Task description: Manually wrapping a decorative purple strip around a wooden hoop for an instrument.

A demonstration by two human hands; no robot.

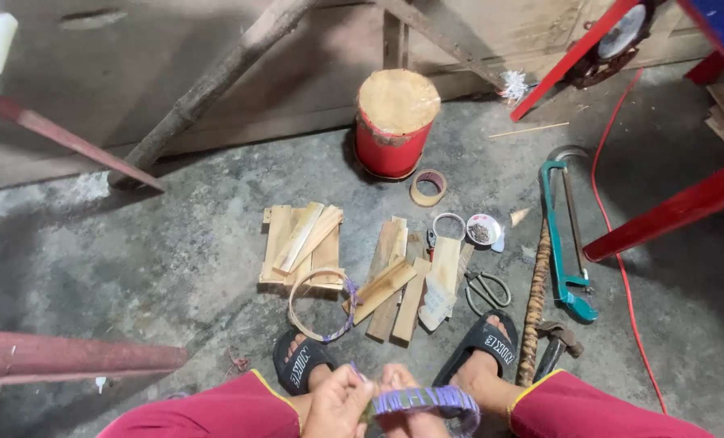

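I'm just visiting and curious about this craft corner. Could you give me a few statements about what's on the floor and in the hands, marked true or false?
1. Both hands, left hand and right hand, are on a ring wrapped in purple strip. True.
2. The red drum lies on its side. False: it stands upright.
3. The teal hacksaw lies on the floor right of the scissors. True.
4. The roll of tape sits on the drum. False: it lies on the floor beside it.
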